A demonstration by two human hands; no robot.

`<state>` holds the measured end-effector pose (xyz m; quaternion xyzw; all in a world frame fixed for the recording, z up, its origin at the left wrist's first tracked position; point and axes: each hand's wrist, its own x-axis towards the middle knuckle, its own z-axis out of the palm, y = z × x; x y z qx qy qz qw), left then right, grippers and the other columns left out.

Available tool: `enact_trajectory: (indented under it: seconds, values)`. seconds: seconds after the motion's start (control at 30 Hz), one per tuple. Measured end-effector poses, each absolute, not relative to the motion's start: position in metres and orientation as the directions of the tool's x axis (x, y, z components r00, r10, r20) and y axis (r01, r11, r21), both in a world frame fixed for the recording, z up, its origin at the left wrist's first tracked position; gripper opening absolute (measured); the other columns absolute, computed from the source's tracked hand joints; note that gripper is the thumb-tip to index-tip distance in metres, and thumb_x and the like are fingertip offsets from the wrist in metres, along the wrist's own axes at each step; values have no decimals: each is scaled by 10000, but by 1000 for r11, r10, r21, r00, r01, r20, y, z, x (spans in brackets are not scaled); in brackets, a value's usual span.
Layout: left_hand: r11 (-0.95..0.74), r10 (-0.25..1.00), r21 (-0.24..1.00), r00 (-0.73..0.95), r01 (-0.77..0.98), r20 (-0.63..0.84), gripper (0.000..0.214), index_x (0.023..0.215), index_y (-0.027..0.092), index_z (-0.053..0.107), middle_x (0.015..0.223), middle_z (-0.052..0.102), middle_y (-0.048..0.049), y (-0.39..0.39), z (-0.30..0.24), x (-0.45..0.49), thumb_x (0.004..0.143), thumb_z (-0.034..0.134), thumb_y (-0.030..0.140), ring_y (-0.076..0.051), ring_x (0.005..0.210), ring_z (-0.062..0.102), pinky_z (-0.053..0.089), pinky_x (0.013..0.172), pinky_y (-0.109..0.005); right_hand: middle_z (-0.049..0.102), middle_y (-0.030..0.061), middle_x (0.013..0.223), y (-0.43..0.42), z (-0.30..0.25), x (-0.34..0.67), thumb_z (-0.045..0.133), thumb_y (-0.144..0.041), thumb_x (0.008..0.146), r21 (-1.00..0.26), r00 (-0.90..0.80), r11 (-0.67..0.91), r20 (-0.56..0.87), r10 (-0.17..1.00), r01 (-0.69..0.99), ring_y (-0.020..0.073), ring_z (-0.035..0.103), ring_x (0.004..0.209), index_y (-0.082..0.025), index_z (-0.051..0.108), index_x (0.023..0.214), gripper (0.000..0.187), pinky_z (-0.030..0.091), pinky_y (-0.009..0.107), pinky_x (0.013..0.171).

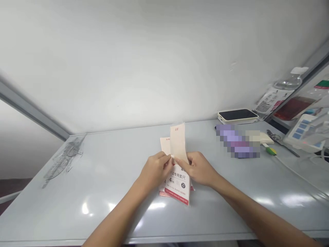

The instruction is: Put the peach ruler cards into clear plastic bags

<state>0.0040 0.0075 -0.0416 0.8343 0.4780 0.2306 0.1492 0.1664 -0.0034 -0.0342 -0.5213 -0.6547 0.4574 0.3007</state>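
Over the middle of the table I have a few printed ruler-set packages [177,183], white with red bands and Chinese lettering, overlapping each other. A long pale flap [178,137] stands up from the top one. My left hand [156,170] is closed, its thumb and fingertips pinching a small white edge at the packages' middle. My right hand [199,168] grips the right side, thumb across the front and fingers behind. Both hands meet close together at the fold. What lies behind the packages is hidden.
Clear plastic rulers [65,156] lie in a pile at the left. Toward the right are a phone [238,115], a blurred purple packet [235,140], scissors [282,142], a green-and-yellow cable plug [271,151], a water bottle [279,91] and a white plastic box [304,132].
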Motion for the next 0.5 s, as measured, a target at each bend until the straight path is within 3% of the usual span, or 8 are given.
enact_trajectory:
  seconds: [0.27,0.5]
  values:
    - [-398,911,525,258,753,320,301,524,173,502,524,428,16,1,-51,14,795,383,226,-79,469,338,284,470,-216,345,-39,467,-5,-42,161,432,-376,779,-892,-221,90,-11,975,442,77,311,432,-184,356,490,356,217,216,392]
    - [-194,979,676,93,711,183,288,546,172,539,534,498,15,2,-48,16,779,414,286,-87,498,419,331,474,-218,386,-29,456,-11,-47,150,419,-386,803,-906,-133,80,26,991,415,81,335,421,-180,373,485,382,225,218,383]
